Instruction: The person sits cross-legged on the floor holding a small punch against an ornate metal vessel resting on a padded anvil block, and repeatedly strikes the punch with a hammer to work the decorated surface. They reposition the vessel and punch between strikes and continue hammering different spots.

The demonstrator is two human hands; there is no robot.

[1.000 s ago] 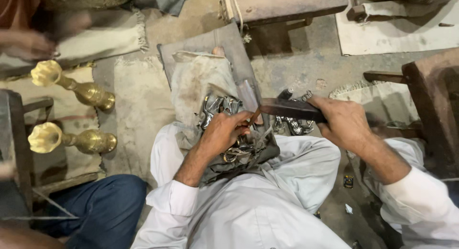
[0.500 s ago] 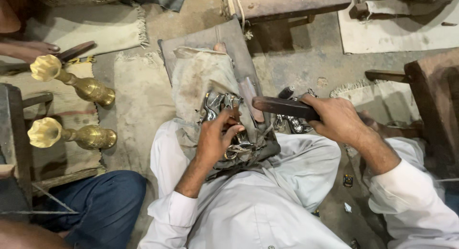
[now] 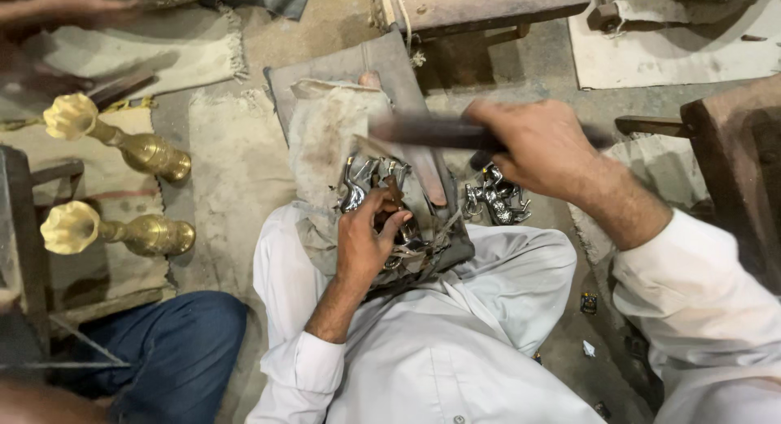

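Now lifting the long dark metal file (image 3: 431, 132), clenched in the right hand (image 3: 541, 143), up off the small silvery metal casting (image 3: 370, 188) gripped by the left hand (image 3: 368, 243) just below, breaking contact between filing strokes.

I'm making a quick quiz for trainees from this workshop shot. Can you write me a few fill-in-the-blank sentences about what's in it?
1. The right hand grips a long dark tool by its ____ end.
2. The left hand steadies silvery metal pieces on the person's ____.
3. The number of brass vases lying on the cloth mat is ____.

Missing words: right; lap; two
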